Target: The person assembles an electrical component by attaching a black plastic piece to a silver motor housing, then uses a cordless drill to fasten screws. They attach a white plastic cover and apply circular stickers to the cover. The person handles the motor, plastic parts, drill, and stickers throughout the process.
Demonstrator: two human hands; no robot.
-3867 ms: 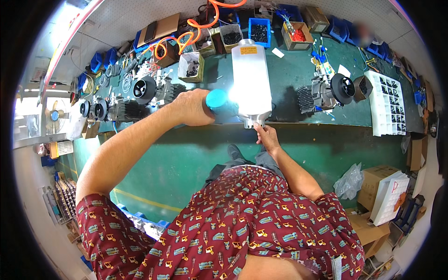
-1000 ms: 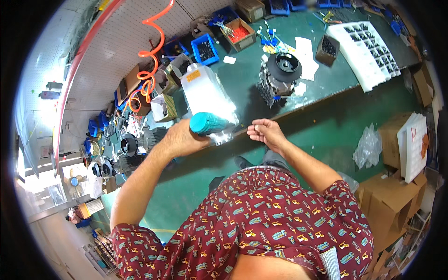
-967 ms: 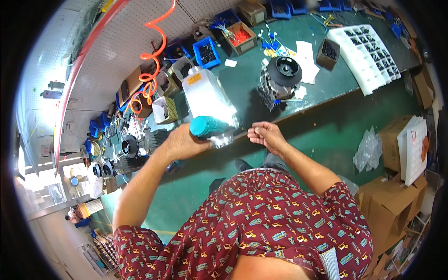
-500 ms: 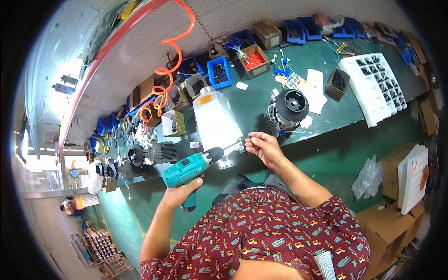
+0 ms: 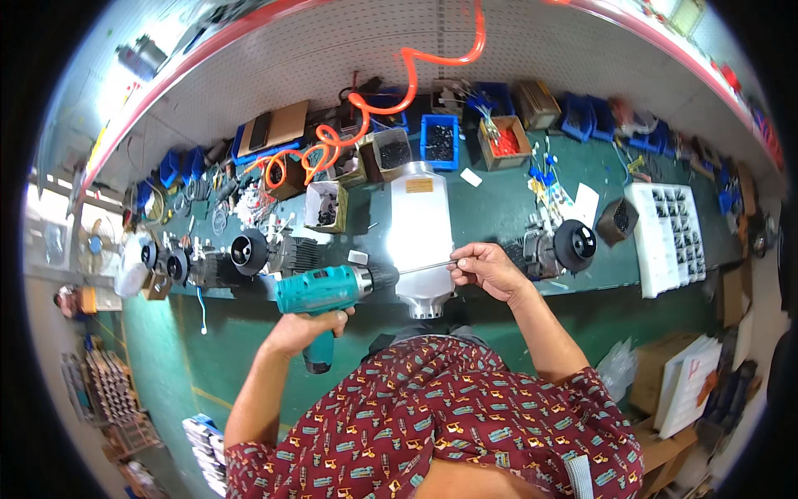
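My left hand (image 5: 307, 326) grips the handle of a teal cordless drill (image 5: 326, 293), held level and pointing right. A long thin bit (image 5: 420, 267) sticks out of its chuck. My right hand (image 5: 486, 268) pinches the far end of that bit. Both are in front of a silver metal housing (image 5: 421, 229) lying on the green workbench (image 5: 499, 208), its narrow end toward me.
Black motor assemblies stand at left (image 5: 249, 252) and right (image 5: 565, 245). A white compartment tray (image 5: 669, 237) sits far right. Blue bins (image 5: 439, 137) and small boxes of parts line the back, under a coiled orange air hose (image 5: 366, 108). Cardboard boxes (image 5: 682, 391) stand on the floor right.
My left hand has drawn the drill back from the housing's end and turned it sideways. My right hand has moved up and taken hold of the bit's tip.
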